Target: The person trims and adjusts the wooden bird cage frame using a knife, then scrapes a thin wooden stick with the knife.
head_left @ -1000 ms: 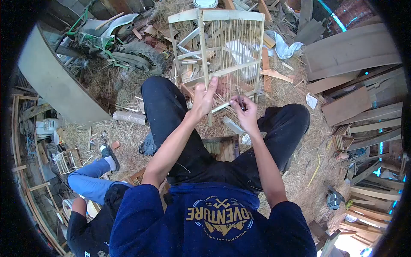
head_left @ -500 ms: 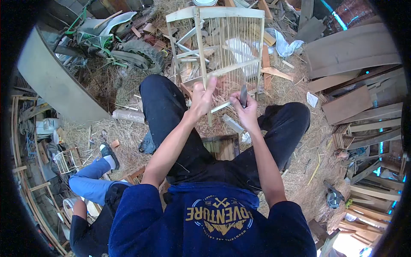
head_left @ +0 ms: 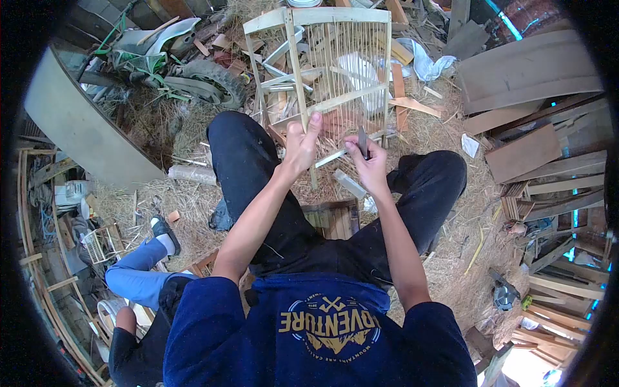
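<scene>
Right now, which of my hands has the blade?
Your right hand: the grey blade juts out from it, while your left hand grips a wooden upright.

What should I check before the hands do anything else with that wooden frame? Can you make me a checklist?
1. Left hand gripping the wooden frame by a post: ok.
2. Right hand holding the blade: ok.
3. Blade tip pointing away from the person's body: ok.
4. Gap between blade and left hand: ok, they are apart.
5. Which side of the blade is sharp: cannot tell, too small.
6. Floor tidy: not ok, straw and wood scraps lie about.
</scene>
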Available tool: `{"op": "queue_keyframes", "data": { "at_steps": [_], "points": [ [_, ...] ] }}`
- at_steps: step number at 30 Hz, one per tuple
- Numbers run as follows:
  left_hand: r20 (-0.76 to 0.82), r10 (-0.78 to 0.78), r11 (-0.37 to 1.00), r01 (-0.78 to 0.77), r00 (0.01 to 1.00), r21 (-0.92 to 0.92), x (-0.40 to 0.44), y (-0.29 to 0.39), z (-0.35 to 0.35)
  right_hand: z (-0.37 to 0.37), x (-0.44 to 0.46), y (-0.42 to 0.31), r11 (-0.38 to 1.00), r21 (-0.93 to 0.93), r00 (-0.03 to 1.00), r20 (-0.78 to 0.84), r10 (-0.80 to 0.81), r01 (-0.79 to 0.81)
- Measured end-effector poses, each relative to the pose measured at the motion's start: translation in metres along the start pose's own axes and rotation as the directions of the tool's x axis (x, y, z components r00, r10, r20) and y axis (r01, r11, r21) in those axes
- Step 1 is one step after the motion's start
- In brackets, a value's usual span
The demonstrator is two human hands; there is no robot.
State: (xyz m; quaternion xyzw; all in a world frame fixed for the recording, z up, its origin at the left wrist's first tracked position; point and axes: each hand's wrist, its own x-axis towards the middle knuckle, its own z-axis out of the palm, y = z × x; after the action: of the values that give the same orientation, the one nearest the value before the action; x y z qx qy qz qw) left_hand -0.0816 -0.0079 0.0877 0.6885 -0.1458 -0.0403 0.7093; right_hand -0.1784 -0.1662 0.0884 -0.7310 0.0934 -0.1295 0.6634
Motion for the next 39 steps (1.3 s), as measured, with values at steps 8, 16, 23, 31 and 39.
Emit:
{"op": "queue_keyframes", "data": {
  "at_steps": [8, 16, 23, 31, 39],
  "points": [
    [0.008, -0.028, 1.0, 0.028, 1.0, -0.012, 0.0, -0.003, -0.003, 0.001, -0.003, -0.004, 0.998, 0.059, 1.0, 0.005, 0.029, -0.029],
    [0.034, -0.036, 0.996, 0.038, 0.999, -0.075, -0.002, 0.012, -0.003, 0.002, -0.003, -0.004, 0.995, 0.091, 0.999, 0.006, 0.044, -0.045],
    [0.091, -0.048, 0.98, 0.064, 0.995, -0.187, -0.004, 0.038, 0.0, 0.001, -0.003, -0.003, 0.995, 0.078, 0.998, -0.004, 0.06, -0.06],
    [0.091, -0.067, 0.998, 0.066, 0.994, 0.017, 0.001, 0.001, -0.011, 0.003, -0.001, -0.001, 0.998, 0.061, 1.0, -0.02, 0.008, -0.007],
    [-0.032, 0.039, 0.996, -0.042, 0.999, -0.079, -0.002, 0.022, 0.008, 0.002, -0.002, -0.011, 0.996, 0.071, 0.998, -0.001, 0.057, -0.056]
  ]
}}
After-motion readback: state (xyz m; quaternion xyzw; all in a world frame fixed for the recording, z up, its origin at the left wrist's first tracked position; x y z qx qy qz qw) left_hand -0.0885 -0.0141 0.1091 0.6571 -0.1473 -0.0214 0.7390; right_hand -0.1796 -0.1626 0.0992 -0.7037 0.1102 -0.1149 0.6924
